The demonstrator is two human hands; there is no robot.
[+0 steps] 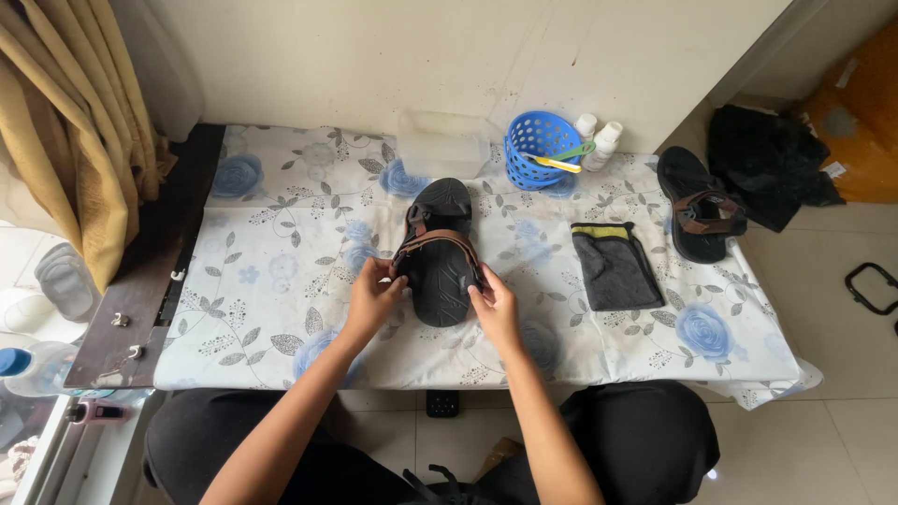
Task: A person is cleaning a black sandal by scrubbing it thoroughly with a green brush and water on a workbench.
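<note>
Take the black sandal (438, 251) in the middle of the flowered tablecloth (281, 281) as your landmark. On its left edge, your left hand (372, 297) has its fingers curled together, pinching the brown strap where it meets the sole. On its right edge, your right hand (494, 307) presses its fingertips against the sole's rim; whether they grip the strap I cannot tell. To my eye, you would do well to keep both sides held evenly so the sandal lies flat and does not twist.

Behind and right of the sandal stands a blue perforated basket (535, 150) holding a yellow and a green utensil. Two white bottles (599, 142) stand just beside it. Right of the sandal lies a dark folded cloth (613, 266), and farther right the second sandal (697, 206).
</note>
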